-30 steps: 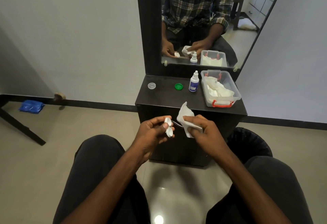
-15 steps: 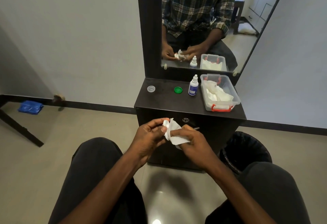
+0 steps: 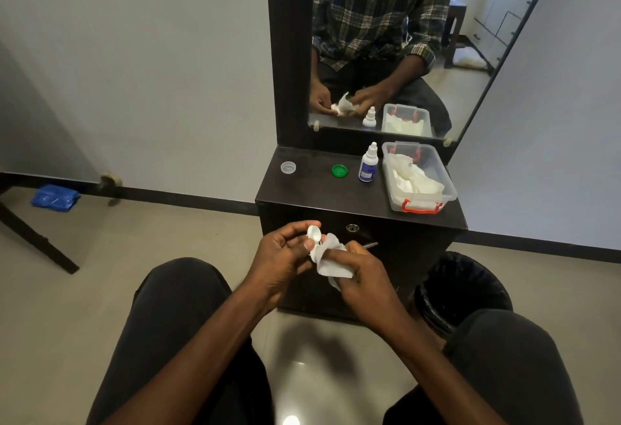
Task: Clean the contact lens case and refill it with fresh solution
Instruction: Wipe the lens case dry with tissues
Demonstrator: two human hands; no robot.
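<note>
My left hand (image 3: 280, 258) pinches the white contact lens case (image 3: 313, 233) between thumb and fingers, held upright in front of the dark cabinet. My right hand (image 3: 361, 272) grips a crumpled white tissue (image 3: 331, 260) and presses it against the lower well of the case, which the tissue hides. On the cabinet top (image 3: 319, 193) stand the small white solution bottle (image 3: 368, 167) with a blue label, a green cap (image 3: 339, 170) and a clear cap (image 3: 288, 167).
A clear plastic box (image 3: 420, 177) with red latches holds more tissues at the right of the cabinet top. A mirror (image 3: 386, 45) rises behind it. A black bin (image 3: 463, 290) stands on the floor by my right knee. A blue bag (image 3: 53, 197) lies far left.
My right hand brought the tissue from beside the case onto it and now wipes its lower well. The left hand kept its hold on the case.
</note>
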